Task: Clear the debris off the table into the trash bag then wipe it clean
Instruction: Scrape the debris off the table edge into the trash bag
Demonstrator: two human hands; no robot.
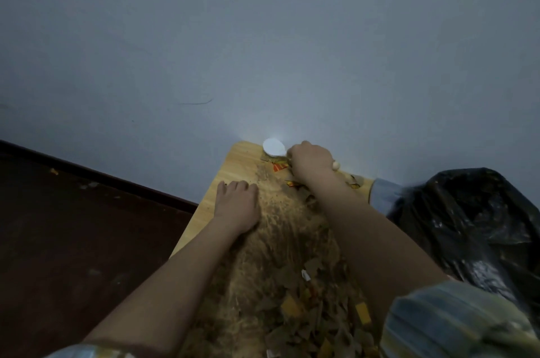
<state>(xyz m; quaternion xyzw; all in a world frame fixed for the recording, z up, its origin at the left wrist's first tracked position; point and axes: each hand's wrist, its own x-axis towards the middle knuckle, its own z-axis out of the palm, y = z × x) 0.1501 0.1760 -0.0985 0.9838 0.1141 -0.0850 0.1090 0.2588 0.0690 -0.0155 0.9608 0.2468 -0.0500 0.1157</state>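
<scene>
On the wooden table [233, 162], loose, light debris [280, 264] needs sweeping, not gripping: left hand [238, 203] presses flat, right hand [309, 160] clamps a small tool handle [336, 165] far right.

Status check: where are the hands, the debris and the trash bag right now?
Left hand flat on table, against sawdust. Right hand at far edge, grip unclear. Debris still covers table. Black trash bag open at right.

Debris [280, 279] covers a table [230, 165] set against the wall [263, 36]; a trash bag [473, 229] sits at its right
</scene>
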